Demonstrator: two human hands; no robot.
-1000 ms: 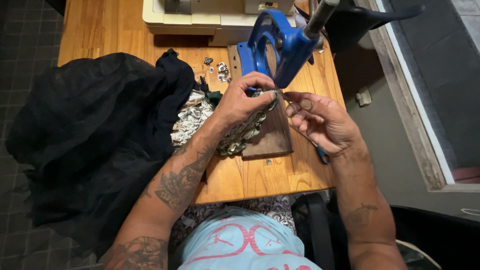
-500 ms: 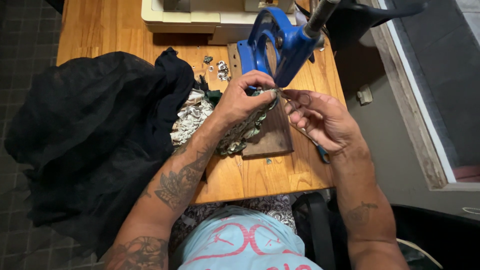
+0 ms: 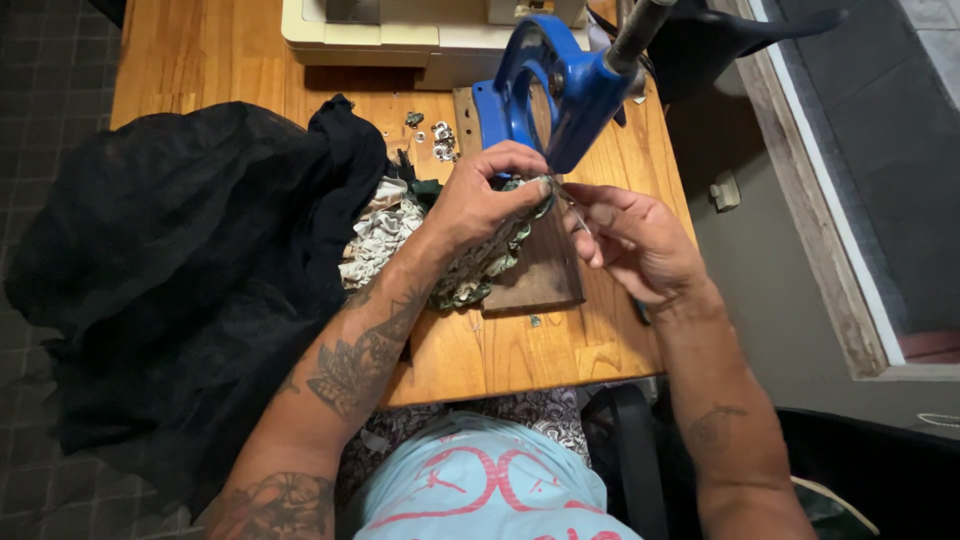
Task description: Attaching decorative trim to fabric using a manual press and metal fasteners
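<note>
The blue press (image 3: 560, 85) stands upright on a dark wooden board (image 3: 540, 270) near the far edge of the wooden table (image 3: 500, 355). All positions below are given relative to this press.

Left hand (image 3: 485, 195): directly in front of the press base, knuckles up, fingers curled down and closed around a bunch of patterned green-and-white fabric (image 3: 480, 265). The fingertips sit just under the press head. The fabric trails from this hand toward the person, lying partly on the board and partly on the table.

Right hand (image 3: 635, 240): in front of the press and to its right, palm turned up, fingers loosely bent. Thumb and forefinger pinch a thin, pale, thread-like strand (image 3: 572, 205) that runs toward the left hand's fingertips. What the strand is cannot be told. The two hands are close but not touching.

Left of the press: a small scatter of metal snaps (image 3: 440, 140) lies on the table just beside the board. Further left, a large heap of black sheer cloth (image 3: 180, 280) covers the left part of the table and hangs over its edge.

Behind the press: a cream-coloured machine (image 3: 400, 35) sits at the far table edge.

A small green scrap (image 3: 535, 321) lies on the table just in front of the board.
</note>
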